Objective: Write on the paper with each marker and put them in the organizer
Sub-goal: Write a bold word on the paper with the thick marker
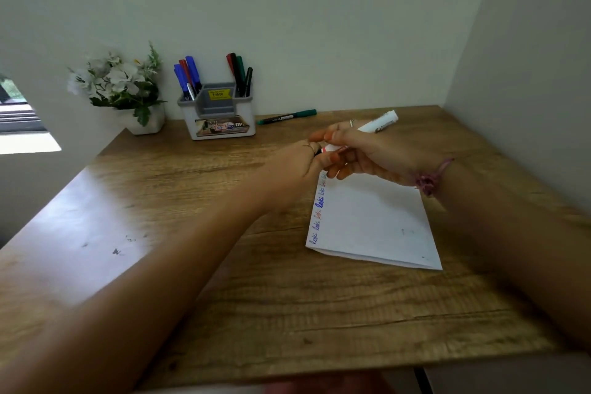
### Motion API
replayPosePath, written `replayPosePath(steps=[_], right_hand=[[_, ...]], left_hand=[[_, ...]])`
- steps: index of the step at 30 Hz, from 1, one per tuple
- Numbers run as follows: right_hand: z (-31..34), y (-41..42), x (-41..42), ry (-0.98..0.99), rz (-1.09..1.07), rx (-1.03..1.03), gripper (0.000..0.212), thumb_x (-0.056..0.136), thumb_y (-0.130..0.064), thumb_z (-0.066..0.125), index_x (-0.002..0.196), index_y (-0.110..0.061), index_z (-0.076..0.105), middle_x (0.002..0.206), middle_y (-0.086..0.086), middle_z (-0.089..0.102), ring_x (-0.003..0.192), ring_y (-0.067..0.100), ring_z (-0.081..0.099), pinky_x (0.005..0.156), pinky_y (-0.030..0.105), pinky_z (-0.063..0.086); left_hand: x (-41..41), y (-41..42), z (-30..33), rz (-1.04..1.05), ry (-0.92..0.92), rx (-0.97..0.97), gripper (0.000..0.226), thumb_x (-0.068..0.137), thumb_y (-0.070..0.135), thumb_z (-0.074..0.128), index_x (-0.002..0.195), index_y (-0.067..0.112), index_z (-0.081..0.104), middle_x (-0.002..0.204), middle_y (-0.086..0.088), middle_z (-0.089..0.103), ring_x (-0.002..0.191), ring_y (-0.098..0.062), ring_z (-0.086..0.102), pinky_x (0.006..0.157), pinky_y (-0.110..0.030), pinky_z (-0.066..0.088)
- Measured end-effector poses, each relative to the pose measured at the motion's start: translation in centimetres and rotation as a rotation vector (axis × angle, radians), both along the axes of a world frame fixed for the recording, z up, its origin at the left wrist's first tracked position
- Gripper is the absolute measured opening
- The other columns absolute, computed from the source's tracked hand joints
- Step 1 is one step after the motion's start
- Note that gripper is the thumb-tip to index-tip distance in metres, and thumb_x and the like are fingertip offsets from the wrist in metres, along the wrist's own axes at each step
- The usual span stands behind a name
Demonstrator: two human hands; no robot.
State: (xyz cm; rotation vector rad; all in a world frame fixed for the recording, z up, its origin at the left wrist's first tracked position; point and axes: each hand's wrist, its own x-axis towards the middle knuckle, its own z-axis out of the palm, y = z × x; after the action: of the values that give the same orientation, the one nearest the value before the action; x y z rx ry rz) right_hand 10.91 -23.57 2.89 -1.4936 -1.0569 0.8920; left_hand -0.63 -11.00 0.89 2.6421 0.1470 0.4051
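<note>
My right hand [367, 153] grips a white marker [379, 123] by its barrel, held above the far edge of the paper. My left hand [299, 166] pinches the marker's near end, where a red band shows; the tip or cap is hidden by my fingers. The white paper [374, 221] lies on the wooden desk, with short words in blue and red along its left edge. A grey-and-white organizer [217, 112] at the back holds blue and red markers on its left and red, black and green ones on its right. A green marker [287, 117] lies flat behind my hands.
A white pot of white flowers [123, 86] stands left of the organizer. Walls close in the desk [224, 297] at the back and on the right. A window opening shows at the far left.
</note>
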Motion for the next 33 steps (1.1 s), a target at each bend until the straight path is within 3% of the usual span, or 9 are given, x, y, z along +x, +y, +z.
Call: replayPosePath(steps=[4, 8, 13, 16, 18, 20, 24, 27, 33], right_hand=[[-0.4, -0.9, -1.5, 0.033, -0.082, 0.093, 0.025, 0.097, -0.020, 0.043, 0.103, -0.004, 0.062, 0.081, 0.010, 0.064, 0.070, 0.015, 0.065, 0.067, 0.024, 0.055], [-0.4, -1.8, -1.4, 0.176, 0.012, 0.085, 0.032, 0.098, -0.018, 0.042, 0.116, 0.005, 0.056, 0.087, 0.014, 0.065, 0.076, 0.019, 0.067, 0.072, 0.027, 0.055], [-0.5, -2.8, -1.2, 0.263, 0.096, 0.020, 0.035, 0.098, -0.019, 0.040, 0.124, 0.000, 0.053, 0.108, 0.014, 0.068, 0.102, 0.027, 0.066, 0.082, 0.028, 0.055], [-0.6, -3.1, -0.8, 0.143, 0.077, -0.002, 0.035, 0.098, -0.025, 0.040, 0.123, -0.006, 0.057, 0.112, 0.015, 0.068, 0.103, 0.027, 0.066, 0.080, 0.027, 0.054], [-0.6, -3.5, -0.4, 0.126, -0.011, 0.022, 0.032, 0.093, -0.026, 0.044, 0.111, -0.009, 0.064, 0.099, 0.012, 0.071, 0.088, 0.022, 0.070, 0.072, 0.025, 0.055], [-0.6, -4.2, -0.1, 0.136, -0.062, 0.017, 0.031, 0.084, -0.027, 0.047, 0.099, -0.010, 0.068, 0.085, 0.008, 0.072, 0.075, 0.018, 0.069, 0.064, 0.024, 0.054], [-1.2, -5.2, -0.5, 0.055, 0.050, -0.074, 0.022, 0.080, -0.017, 0.050, 0.092, -0.009, 0.066, 0.084, 0.006, 0.072, 0.072, 0.018, 0.069, 0.056, 0.021, 0.053], [-1.6, -4.4, -1.2, 0.024, 0.152, -0.117, 0.018, 0.079, -0.009, 0.054, 0.094, -0.006, 0.064, 0.082, 0.008, 0.073, 0.070, 0.019, 0.070, 0.053, 0.020, 0.053], [-2.0, -2.0, -2.2, -0.142, 0.230, -0.169, 0.013, 0.076, -0.010, 0.063, 0.089, -0.005, 0.065, 0.070, 0.006, 0.072, 0.059, 0.016, 0.069, 0.051, 0.021, 0.054]], left_hand=[[-1.0, -1.1, -0.5, 0.017, -0.084, -0.026, 0.038, 0.100, 0.037, 0.029, 0.134, 0.023, 0.041, 0.084, 0.010, 0.054, 0.072, -0.002, 0.049, 0.060, -0.013, 0.032], [-1.3, -1.1, -0.4, -0.006, -0.215, 0.122, 0.043, 0.093, 0.045, 0.031, 0.095, 0.013, 0.060, 0.057, 0.004, 0.052, 0.048, -0.008, 0.045, 0.050, -0.027, 0.031], [-1.9, -0.8, -0.3, 0.012, -0.157, 0.087, 0.034, 0.086, 0.063, 0.040, 0.081, 0.036, 0.061, 0.056, -0.008, 0.057, 0.047, -0.013, 0.044, 0.047, -0.029, 0.031], [-2.2, -0.3, -0.6, 0.041, 0.011, -0.080, 0.056, 0.083, 0.067, 0.038, 0.104, 0.020, 0.061, 0.082, 0.008, 0.060, 0.070, -0.007, 0.051, 0.058, -0.023, 0.034], [-2.8, 0.6, -1.0, 0.017, 0.104, -0.178, 0.069, 0.081, 0.068, 0.036, 0.132, 0.023, 0.046, 0.116, 0.013, 0.052, 0.100, -0.004, 0.048, 0.075, -0.022, 0.036], [-3.8, 1.7, -1.5, -0.034, 0.144, -0.222, 0.064, 0.083, 0.065, 0.044, 0.137, 0.031, 0.038, 0.126, 0.015, 0.051, 0.106, 0.005, 0.045, 0.079, -0.018, 0.036], [-4.6, 2.5, -1.6, -0.113, 0.134, -0.141, 0.046, 0.082, 0.052, 0.055, 0.127, 0.045, 0.045, 0.076, 0.019, 0.054, 0.069, 0.015, 0.048, 0.059, -0.008, 0.034], [-4.3, 2.2, -1.3, -0.153, 0.168, -0.079, 0.038, 0.084, 0.047, 0.056, 0.121, 0.042, 0.051, 0.075, 0.046, 0.051, 0.074, 0.021, 0.046, 0.060, 0.001, 0.033], [-4.0, 2.4, -1.3, -0.193, 0.260, 0.011, 0.044, 0.072, 0.066, 0.054, 0.113, 0.052, 0.045, 0.083, 0.015, 0.058, 0.076, -0.004, 0.053, 0.061, -0.019, 0.037]])
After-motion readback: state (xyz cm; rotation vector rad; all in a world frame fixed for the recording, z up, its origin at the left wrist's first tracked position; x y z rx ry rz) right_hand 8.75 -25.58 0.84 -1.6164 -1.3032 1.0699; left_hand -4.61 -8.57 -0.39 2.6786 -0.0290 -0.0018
